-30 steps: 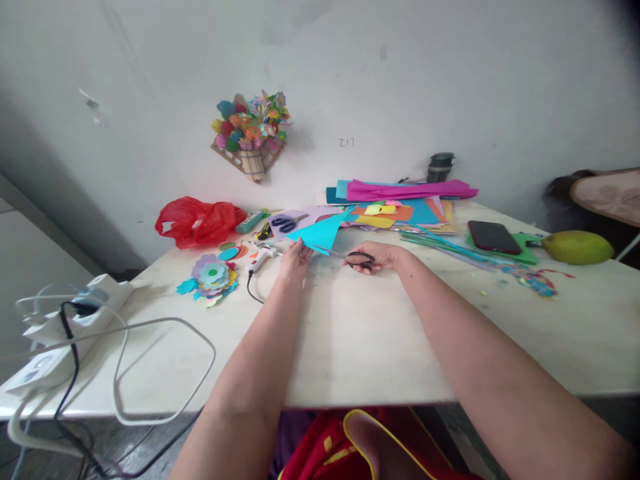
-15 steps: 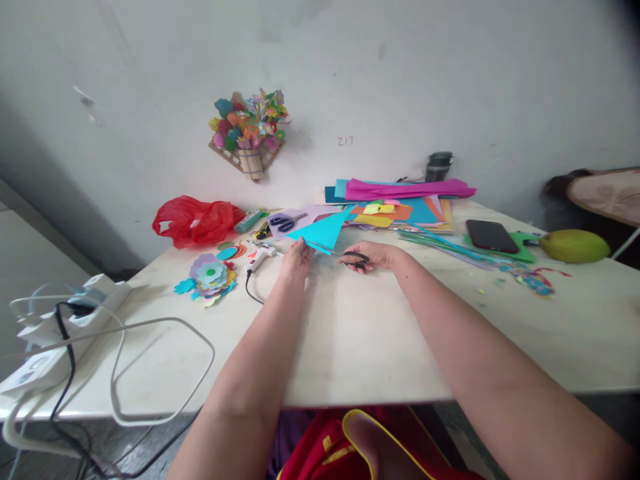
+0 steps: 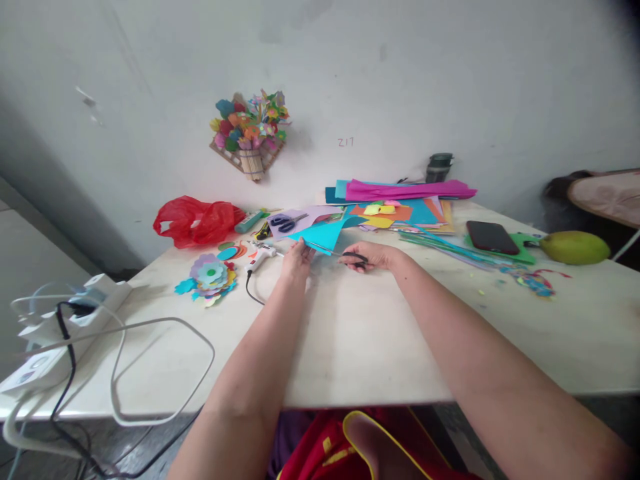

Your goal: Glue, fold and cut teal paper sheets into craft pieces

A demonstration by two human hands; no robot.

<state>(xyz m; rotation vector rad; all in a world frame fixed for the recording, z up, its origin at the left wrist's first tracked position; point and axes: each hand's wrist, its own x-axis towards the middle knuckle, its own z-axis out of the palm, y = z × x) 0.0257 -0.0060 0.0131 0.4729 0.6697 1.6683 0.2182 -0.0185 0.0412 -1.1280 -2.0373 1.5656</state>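
My left hand (image 3: pixel 299 259) pinches the near left edge of a bright blue sheet of paper (image 3: pixel 324 233), which is held above the table. In my right hand (image 3: pixel 373 256) is a pair of scissors (image 3: pixel 356 261) with dark handles, my fingers through the loops. The blades point left and lie along the paper's near edge; whether they are apart I cannot make out. Just left of my left hand lies a white glue gun (image 3: pixel 261 256). Behind the paper, purple-handled scissors (image 3: pixel 286 222) rest on a lilac sheet (image 3: pixel 313 214).
Stacked paper flowers (image 3: pixel 210 273), a red plastic bag (image 3: pixel 195 221) and power strips (image 3: pixel 65 333) with loose cables are on the left. Coloured sheets (image 3: pixel 400 213) lie at the back. To the right are paper strips (image 3: pixel 455 250), a phone (image 3: pixel 493 237) and a mango-like fruit (image 3: pixel 575 247).
The upper tip of the blue paper has dropped and the sheet tilts flatter. Both hands stay nearly in place, still holding the paper and the scissors.
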